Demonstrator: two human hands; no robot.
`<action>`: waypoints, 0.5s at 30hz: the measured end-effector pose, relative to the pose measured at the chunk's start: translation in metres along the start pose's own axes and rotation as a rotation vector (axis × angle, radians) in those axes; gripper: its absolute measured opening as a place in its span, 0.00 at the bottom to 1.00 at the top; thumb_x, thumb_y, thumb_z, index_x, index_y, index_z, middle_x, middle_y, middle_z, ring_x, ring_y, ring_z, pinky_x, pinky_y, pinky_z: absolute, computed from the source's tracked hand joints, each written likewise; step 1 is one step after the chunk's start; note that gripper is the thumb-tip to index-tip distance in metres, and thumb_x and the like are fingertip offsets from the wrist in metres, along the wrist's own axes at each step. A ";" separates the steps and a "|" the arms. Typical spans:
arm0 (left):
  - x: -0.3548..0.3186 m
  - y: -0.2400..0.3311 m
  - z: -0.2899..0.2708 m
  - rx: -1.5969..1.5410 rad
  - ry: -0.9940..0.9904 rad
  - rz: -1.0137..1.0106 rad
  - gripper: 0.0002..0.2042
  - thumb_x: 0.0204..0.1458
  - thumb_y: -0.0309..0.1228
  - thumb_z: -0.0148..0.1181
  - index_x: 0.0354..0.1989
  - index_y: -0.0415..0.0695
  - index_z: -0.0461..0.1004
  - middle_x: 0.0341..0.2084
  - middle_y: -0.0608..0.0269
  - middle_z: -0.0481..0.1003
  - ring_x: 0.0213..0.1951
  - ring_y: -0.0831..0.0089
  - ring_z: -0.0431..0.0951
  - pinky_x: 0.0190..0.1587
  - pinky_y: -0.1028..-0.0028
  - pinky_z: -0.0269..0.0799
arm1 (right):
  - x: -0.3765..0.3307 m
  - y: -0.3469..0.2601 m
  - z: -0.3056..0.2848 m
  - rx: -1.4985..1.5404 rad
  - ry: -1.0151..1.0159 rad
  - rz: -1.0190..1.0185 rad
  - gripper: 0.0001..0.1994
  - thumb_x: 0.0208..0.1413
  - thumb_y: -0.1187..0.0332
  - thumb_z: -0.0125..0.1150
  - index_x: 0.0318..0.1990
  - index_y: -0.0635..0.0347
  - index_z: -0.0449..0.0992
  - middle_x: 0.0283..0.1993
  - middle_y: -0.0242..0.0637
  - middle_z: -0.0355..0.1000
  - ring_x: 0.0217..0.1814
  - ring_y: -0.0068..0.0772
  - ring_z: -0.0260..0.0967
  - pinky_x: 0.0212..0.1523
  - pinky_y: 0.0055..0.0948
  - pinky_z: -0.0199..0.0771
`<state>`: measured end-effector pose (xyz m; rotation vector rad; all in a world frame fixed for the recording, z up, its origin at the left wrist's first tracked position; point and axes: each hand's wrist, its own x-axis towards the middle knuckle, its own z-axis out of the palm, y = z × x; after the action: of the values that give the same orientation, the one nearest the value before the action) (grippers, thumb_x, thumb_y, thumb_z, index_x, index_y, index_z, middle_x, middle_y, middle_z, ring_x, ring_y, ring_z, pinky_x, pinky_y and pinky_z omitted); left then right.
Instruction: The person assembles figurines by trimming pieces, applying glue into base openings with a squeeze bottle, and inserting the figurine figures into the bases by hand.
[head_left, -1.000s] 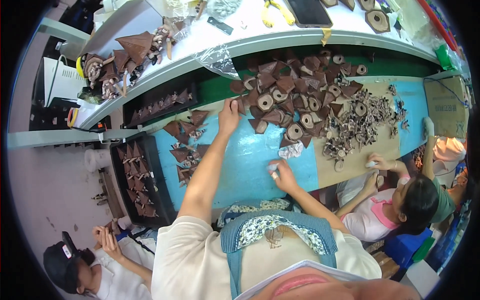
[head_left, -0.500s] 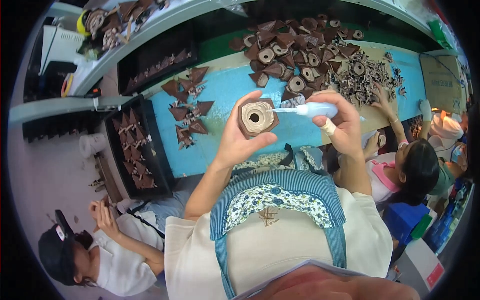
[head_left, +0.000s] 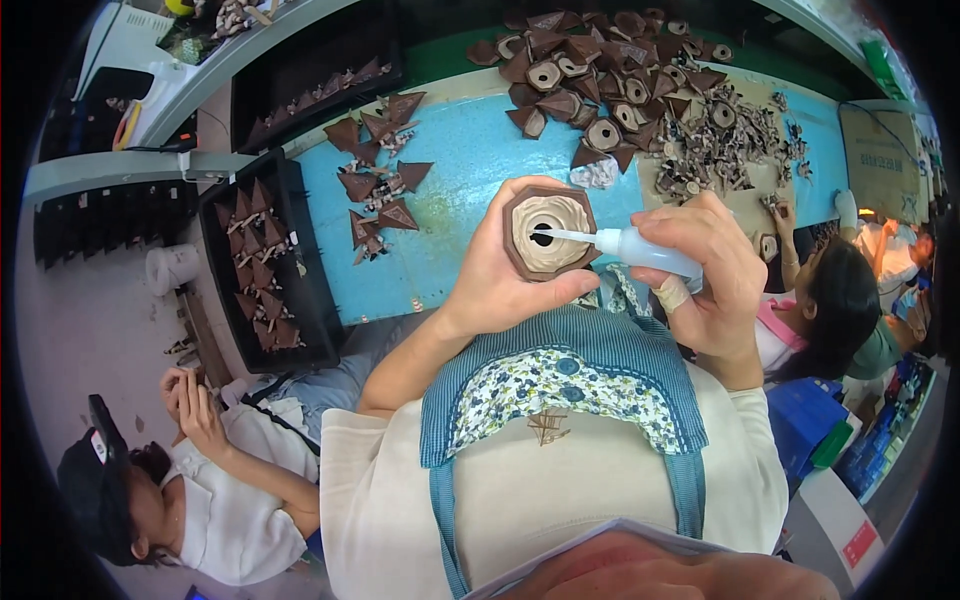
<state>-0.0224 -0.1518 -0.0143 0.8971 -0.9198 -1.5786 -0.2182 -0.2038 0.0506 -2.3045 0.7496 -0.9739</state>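
My left hand (head_left: 500, 270) is closed round a brown, many-sided hollow piece (head_left: 518, 225), its cream-coloured inner side facing up with a dark hole in the middle. In my right hand (head_left: 715, 275) is a pale blue squeeze bottle (head_left: 650, 252) with a long thin nozzle. The nozzle's tip is at the hole; whether it touches the piece I cannot tell. A plaster wraps my right thumb. Beyond my hands lies a crumpled whitish lump (head_left: 594, 173) on the blue tabletop (head_left: 455, 200).
Brown pointed pieces (head_left: 560, 103) are heaped at the back, beside a pile of small figures (head_left: 725, 150). More pieces fill a black tray (head_left: 330, 345) at left. One person in a black cap (head_left: 90, 480) sits at left; co-workers sit at right. A cardboard box (head_left: 880, 165) stands far right.
Both hands have shifted to the right and slightly nearer with the piece and bottle. The nozzle has moved from the piece's rim to its central hole. The whole view has shifted a little.
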 end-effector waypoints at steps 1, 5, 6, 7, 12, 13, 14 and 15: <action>0.000 0.001 0.001 -0.002 -0.002 -0.003 0.36 0.36 0.27 0.73 0.53 0.39 0.56 0.44 0.60 0.68 0.48 0.74 0.70 0.50 0.74 0.68 | -0.001 -0.001 0.000 -0.023 -0.004 0.010 0.16 0.38 0.73 0.67 0.38 0.66 0.73 0.33 0.46 0.75 0.33 0.42 0.72 0.34 0.31 0.67; -0.001 0.001 0.001 0.017 -0.002 0.001 0.36 0.35 0.27 0.73 0.53 0.39 0.56 0.44 0.60 0.68 0.48 0.74 0.70 0.51 0.74 0.68 | 0.001 -0.004 0.002 -0.035 -0.015 0.012 0.15 0.39 0.73 0.67 0.37 0.65 0.73 0.33 0.46 0.75 0.33 0.42 0.73 0.33 0.31 0.67; 0.000 0.001 0.000 0.046 -0.017 0.018 0.36 0.35 0.27 0.73 0.53 0.39 0.56 0.44 0.60 0.68 0.48 0.74 0.70 0.51 0.73 0.67 | 0.000 -0.004 0.002 -0.033 -0.014 0.016 0.15 0.39 0.73 0.67 0.37 0.65 0.73 0.33 0.46 0.75 0.33 0.41 0.73 0.33 0.31 0.67; -0.001 0.001 0.000 0.046 -0.015 0.015 0.36 0.35 0.27 0.73 0.53 0.39 0.56 0.44 0.60 0.68 0.48 0.74 0.70 0.51 0.73 0.67 | 0.000 -0.004 0.002 -0.032 -0.012 0.020 0.15 0.39 0.72 0.67 0.37 0.65 0.73 0.33 0.46 0.75 0.33 0.41 0.73 0.33 0.31 0.67; -0.001 0.001 0.002 0.036 -0.016 -0.002 0.36 0.36 0.26 0.73 0.52 0.39 0.56 0.44 0.60 0.68 0.48 0.74 0.70 0.50 0.73 0.68 | 0.000 -0.004 0.004 -0.041 0.003 0.006 0.15 0.39 0.72 0.67 0.38 0.65 0.73 0.32 0.46 0.75 0.32 0.41 0.72 0.31 0.31 0.66; -0.001 0.000 0.002 0.036 -0.015 -0.004 0.36 0.36 0.26 0.73 0.52 0.39 0.56 0.44 0.60 0.68 0.48 0.74 0.70 0.50 0.73 0.68 | -0.001 -0.004 0.004 -0.042 0.007 0.001 0.15 0.39 0.72 0.67 0.38 0.64 0.73 0.32 0.46 0.75 0.32 0.41 0.72 0.30 0.31 0.65; -0.001 0.000 0.002 0.032 -0.016 -0.004 0.36 0.36 0.26 0.73 0.53 0.39 0.56 0.44 0.60 0.68 0.48 0.74 0.70 0.50 0.73 0.68 | -0.001 -0.003 0.004 -0.041 0.006 0.003 0.15 0.39 0.72 0.67 0.38 0.64 0.73 0.32 0.46 0.75 0.32 0.41 0.72 0.30 0.31 0.65; 0.000 0.000 0.002 0.028 -0.020 -0.003 0.36 0.36 0.25 0.73 0.53 0.39 0.56 0.44 0.60 0.68 0.47 0.74 0.70 0.50 0.74 0.68 | -0.001 -0.003 0.004 -0.045 0.008 0.004 0.15 0.39 0.72 0.67 0.38 0.64 0.73 0.32 0.46 0.75 0.32 0.41 0.72 0.30 0.31 0.65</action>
<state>-0.0242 -0.1514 -0.0139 0.9039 -0.9567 -1.5839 -0.2153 -0.1997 0.0496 -2.3376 0.7869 -0.9743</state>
